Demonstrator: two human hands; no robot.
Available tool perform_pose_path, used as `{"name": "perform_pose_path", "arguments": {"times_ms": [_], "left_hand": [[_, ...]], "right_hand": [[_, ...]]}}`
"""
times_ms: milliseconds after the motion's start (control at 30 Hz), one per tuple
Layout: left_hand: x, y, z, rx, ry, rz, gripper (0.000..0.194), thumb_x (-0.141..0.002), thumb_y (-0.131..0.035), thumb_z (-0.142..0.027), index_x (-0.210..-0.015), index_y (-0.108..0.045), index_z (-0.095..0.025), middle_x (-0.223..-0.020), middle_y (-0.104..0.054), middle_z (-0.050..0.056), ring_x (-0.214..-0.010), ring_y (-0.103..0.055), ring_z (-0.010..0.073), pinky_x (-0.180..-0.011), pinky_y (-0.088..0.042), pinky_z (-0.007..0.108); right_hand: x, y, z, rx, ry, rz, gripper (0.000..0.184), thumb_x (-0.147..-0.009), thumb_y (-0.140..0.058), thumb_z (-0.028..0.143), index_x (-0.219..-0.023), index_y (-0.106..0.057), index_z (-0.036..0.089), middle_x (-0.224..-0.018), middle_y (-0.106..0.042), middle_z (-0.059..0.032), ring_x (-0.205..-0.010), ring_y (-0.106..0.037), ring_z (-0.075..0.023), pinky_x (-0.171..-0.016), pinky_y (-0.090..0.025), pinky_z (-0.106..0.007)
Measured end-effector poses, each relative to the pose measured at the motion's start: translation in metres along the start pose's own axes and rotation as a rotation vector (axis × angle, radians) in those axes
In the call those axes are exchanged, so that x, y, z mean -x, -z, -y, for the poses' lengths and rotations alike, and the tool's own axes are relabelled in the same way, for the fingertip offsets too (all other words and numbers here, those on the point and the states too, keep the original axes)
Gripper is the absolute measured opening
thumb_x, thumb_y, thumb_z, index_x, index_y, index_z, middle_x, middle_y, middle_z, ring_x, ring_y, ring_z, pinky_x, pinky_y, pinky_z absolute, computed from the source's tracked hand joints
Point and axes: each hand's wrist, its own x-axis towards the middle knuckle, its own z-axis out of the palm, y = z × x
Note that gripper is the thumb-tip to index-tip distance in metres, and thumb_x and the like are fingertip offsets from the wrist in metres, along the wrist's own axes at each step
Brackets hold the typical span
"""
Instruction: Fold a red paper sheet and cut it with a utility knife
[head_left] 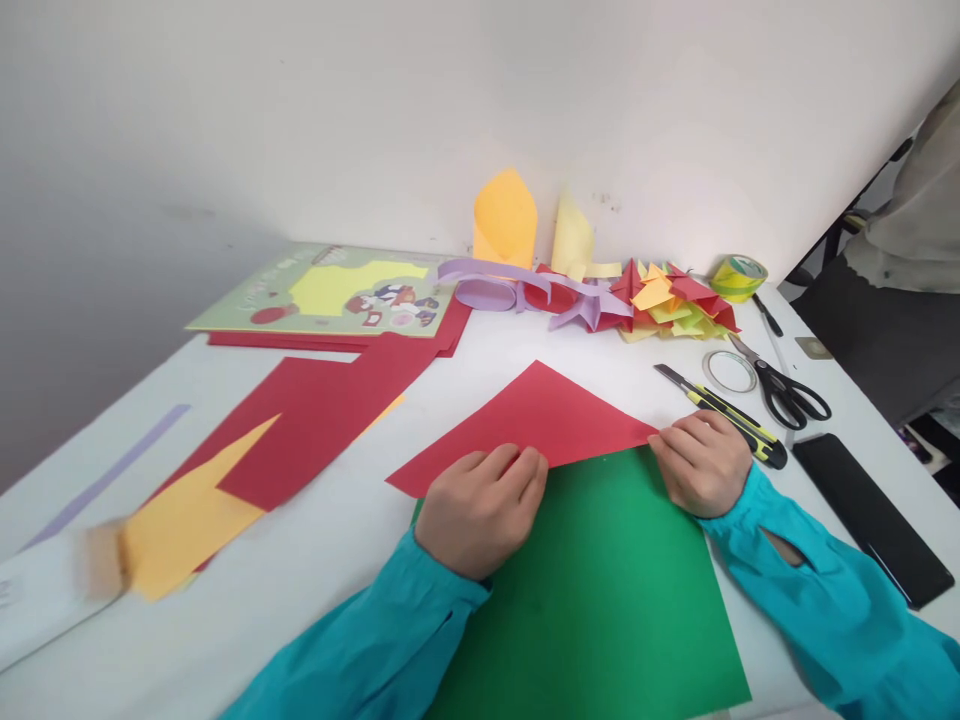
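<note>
A red paper folded into a triangle lies on the white table, its lower edge over a green sheet. My left hand rests with curled fingers pressed on the red triangle's fold near its left end. My right hand has its fingers pinched on the triangle's right corner. Both arms wear teal sleeves.
Red sheets and a yellow piece lie at left, a picture book behind them. Folded paper shapes line the wall. Scissors, a utility knife, tape rolls and a black phone sit at right. A person sits far right.
</note>
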Motion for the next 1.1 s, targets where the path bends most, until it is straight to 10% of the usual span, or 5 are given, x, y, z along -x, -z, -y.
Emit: {"name": "perform_pose_path", "arguments": {"times_ms": [300,533,1100], "left_hand": [[-0.003,-0.002,-0.014,0.019,-0.028,0.031,0.023,-0.086,-0.045,-0.008,-0.074,-0.065,-0.013,-0.071,-0.064,0.006,-0.069,-0.058,0.0161,-0.055,-0.045,0.029],[-0.002,-0.003,-0.042,0.158,-0.088,-0.031,0.022,-0.084,-0.045,-0.009,-0.086,-0.066,-0.007,-0.084,-0.067,0.013,-0.078,-0.062,0.0225,-0.058,-0.049,0.033],[-0.001,0.0,-0.026,0.202,-0.057,-0.091,0.011,-0.082,-0.056,-0.008,-0.086,-0.066,-0.007,-0.085,-0.07,0.011,-0.082,-0.065,0.0242,-0.065,-0.053,0.037]], "right_hand": [[-0.011,0.004,0.026,-0.153,-0.058,-0.022,0.019,-0.083,-0.059,0.023,-0.099,-0.064,0.013,-0.092,-0.069,-0.008,-0.09,-0.056,-0.0206,-0.082,-0.043,-0.039],[-0.016,-0.001,0.062,-0.267,0.058,-0.041,0.018,-0.085,-0.049,0.007,-0.084,-0.067,0.009,-0.08,-0.068,-0.0076,-0.08,-0.057,-0.0186,-0.078,-0.046,-0.039],[-0.011,0.011,0.036,-0.2,0.016,-0.052,0.016,-0.084,-0.051,0.008,-0.088,-0.066,0.012,-0.083,-0.071,-0.0051,-0.08,-0.061,-0.0184,-0.081,-0.044,-0.04]]}}
